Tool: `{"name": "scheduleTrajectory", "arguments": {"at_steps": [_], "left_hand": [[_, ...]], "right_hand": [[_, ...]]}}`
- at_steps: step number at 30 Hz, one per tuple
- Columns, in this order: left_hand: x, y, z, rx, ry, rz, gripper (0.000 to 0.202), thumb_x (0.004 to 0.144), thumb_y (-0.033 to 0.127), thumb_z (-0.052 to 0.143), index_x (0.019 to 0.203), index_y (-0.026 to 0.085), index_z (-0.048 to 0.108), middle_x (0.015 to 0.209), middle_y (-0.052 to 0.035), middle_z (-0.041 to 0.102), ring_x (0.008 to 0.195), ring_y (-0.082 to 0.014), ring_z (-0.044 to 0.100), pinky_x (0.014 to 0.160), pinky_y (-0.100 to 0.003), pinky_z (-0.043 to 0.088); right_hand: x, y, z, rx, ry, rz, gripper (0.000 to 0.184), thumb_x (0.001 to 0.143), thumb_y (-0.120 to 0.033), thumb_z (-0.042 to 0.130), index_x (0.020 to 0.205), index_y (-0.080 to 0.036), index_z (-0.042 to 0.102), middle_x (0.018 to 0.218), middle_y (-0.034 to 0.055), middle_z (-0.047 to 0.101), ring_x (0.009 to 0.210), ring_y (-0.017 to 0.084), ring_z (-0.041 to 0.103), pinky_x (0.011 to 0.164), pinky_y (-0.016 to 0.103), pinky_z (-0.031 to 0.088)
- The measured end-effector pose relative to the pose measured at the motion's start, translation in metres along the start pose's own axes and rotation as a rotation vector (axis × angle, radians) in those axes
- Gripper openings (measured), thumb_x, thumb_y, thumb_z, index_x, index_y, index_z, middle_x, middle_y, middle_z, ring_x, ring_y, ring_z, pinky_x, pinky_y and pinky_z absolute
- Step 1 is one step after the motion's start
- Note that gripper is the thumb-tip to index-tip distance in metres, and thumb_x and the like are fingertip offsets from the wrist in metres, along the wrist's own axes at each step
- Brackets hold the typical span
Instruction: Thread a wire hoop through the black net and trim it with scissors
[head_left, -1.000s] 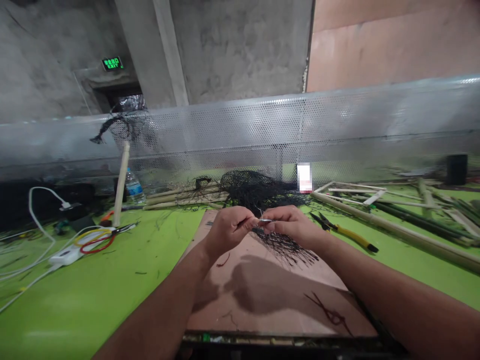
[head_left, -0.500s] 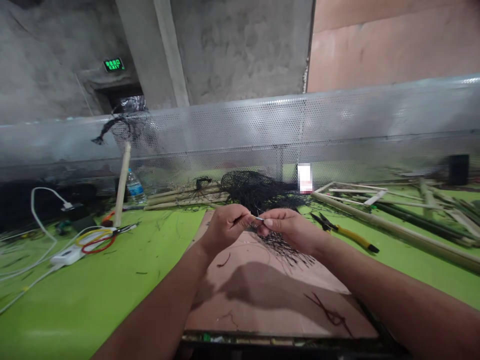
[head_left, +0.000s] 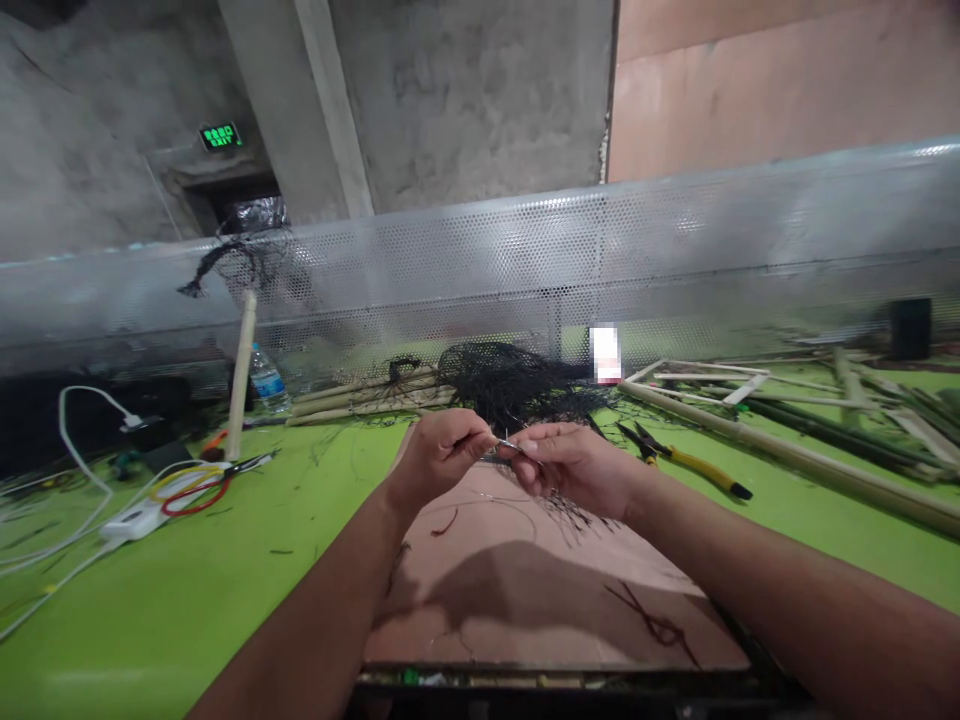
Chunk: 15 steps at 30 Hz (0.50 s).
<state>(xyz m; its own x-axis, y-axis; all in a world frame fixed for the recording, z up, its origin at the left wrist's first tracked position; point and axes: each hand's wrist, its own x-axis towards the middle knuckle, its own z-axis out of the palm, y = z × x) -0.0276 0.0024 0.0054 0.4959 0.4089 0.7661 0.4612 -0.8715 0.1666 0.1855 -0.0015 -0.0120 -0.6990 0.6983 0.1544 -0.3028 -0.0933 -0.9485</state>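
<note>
Left hand point(head_left: 439, 462) and right hand point(head_left: 574, 470) are both closed in tight pinches at a small silvery metal piece point(head_left: 508, 445), their fingertips almost meeting. Fine black netting point(head_left: 566, 510) trails beneath them over a pinkish wooden board point(head_left: 480, 610). Farther off, a dark heap of black net point(head_left: 510, 385) lies on a bright green worktable point(head_left: 187, 600), with yellow-handled pliers point(head_left: 701, 472) to the right and pale bamboo poles point(head_left: 367, 400) to the left.

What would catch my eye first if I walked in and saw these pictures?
Your eye would go first to the bare left hand and right hand at the middle, pinching a small silvery metal piece above a pinkish-brown board. Just beyond them sits a heap of black netting, and a bright green workbench spreads out on both sides.
</note>
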Motion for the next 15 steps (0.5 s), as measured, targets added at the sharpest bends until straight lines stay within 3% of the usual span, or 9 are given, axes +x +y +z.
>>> {"name": "scheduleTrajectory", "arguments": {"at_steps": [7, 15], "left_hand": [[0.0001, 0.0001, -0.0024, -0.057, -0.021, -0.042, 0.025, 0.088, 0.032, 0.052, 0.072, 0.015, 0.059, 0.063, -0.0004, 0.056, 0.060, -0.0093, 0.048, 0.059, -0.022, 0.034], [0.0017, 0.0005, 0.0044, -0.125, 0.018, -0.140, 0.028, 0.087, 0.034, 0.053, 0.068, 0.014, 0.058, 0.060, 0.0016, 0.051, 0.057, -0.0083, 0.044, 0.056, -0.020, 0.032]], "right_hand": [[0.0014, 0.0061, 0.0021, -0.036, 0.058, -0.093, 0.021, 0.079, -0.027, 0.067, 0.094, -0.014, 0.069, 0.065, 0.0004, 0.058, 0.048, 0.004, 0.038, 0.043, 0.019, 0.025], [0.0034, 0.0038, -0.0004, -0.194, 0.218, -0.219, 0.025, 0.074, -0.026, 0.071, 0.097, -0.017, 0.069, 0.067, 0.0012, 0.064, 0.048, 0.005, 0.039, 0.045, 0.021, 0.026]]}}
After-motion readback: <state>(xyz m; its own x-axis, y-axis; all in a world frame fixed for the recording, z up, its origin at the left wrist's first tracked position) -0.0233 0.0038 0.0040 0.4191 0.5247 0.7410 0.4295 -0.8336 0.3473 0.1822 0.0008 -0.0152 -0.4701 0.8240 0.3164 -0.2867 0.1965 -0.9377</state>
